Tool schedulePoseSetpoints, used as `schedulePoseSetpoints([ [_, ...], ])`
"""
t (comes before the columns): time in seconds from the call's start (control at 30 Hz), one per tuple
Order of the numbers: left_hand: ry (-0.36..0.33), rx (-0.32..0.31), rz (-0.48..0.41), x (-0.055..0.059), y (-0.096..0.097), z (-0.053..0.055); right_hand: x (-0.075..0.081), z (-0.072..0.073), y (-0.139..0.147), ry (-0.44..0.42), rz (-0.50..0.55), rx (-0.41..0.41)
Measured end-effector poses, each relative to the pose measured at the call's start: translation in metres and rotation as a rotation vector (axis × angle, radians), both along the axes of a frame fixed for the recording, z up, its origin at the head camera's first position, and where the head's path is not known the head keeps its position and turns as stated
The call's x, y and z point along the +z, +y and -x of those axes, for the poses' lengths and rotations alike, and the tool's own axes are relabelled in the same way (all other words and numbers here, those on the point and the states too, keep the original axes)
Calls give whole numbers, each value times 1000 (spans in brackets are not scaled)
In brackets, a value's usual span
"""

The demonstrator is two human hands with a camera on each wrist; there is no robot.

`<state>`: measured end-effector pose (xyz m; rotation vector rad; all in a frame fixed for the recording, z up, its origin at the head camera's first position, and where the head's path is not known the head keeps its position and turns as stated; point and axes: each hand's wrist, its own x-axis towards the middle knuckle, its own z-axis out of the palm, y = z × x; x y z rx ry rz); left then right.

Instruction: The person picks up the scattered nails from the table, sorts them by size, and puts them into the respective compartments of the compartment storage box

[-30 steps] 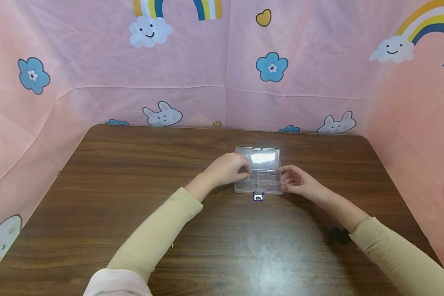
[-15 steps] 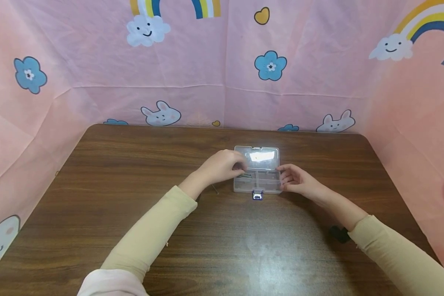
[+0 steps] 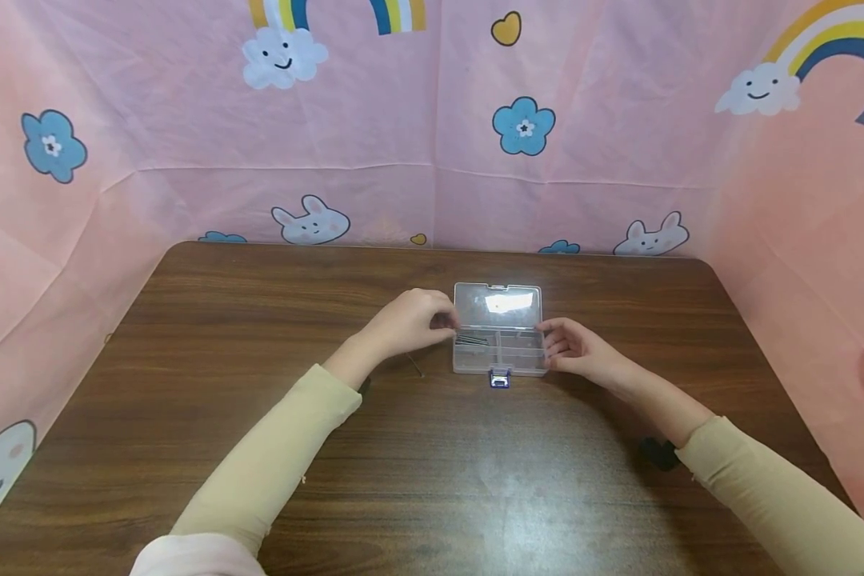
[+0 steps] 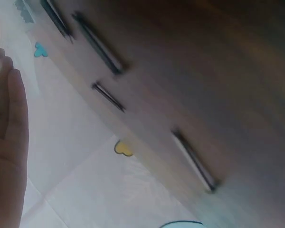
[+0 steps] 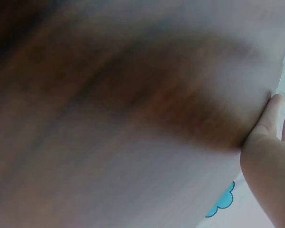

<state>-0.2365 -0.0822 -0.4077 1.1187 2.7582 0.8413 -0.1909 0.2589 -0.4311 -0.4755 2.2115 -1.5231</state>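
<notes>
A clear plastic compartment box [image 3: 511, 361] stands on the table with its lid [image 3: 475, 308] swung back. Several thin nails [image 3: 471, 340] lie in its back left compartment. My left hand [image 3: 414, 316] hovers just beyond the box's left edge, fingers relaxed, with nothing visible in them. One loose nail [image 3: 416, 366] shows on the wood below that hand. In the left wrist view, more nails [image 4: 108, 97] lie spread on the table, apart from the straight fingers [image 4: 16, 102]. My right hand [image 3: 583, 352] holds the box's right end between thumb and fingers.
A blue-rimmed latch [image 3: 500, 378] juts from the box's front. The brown wooden table [image 3: 432, 480] reaches back to a pink patterned cloth [image 3: 374, 136] that also hangs at both sides. Beneath the right forearm is a small dark object [image 3: 658, 454].
My left hand has withdrawn leftward from over the back left compartment, uncovering the nails in it. The right hand stays at the box's right end.
</notes>
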Motion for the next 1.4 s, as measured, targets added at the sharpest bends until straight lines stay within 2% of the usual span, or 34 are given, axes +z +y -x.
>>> schedulePoseSetpoints([
  [0.33,-1,14,55,0,-18,-1,1,0,0,-11,29,3],
  [0.5,-4,-5,80,-1,-28,-2,1,1,-2,3,30,5],
  [0.77,-45,-38,104,-1,-41,-3,3,0,-2,-21,15,-6],
  [1.03,-72,-63,120,-3,-50,-4,0,1,0,-21,23,0],
  [1.27,-101,-57,137,-7,-56,-5,-1,1,0,-10,28,7],
  [1.4,-91,-72,133,-9,-57,-5,1,-1,1,-22,19,6],
])
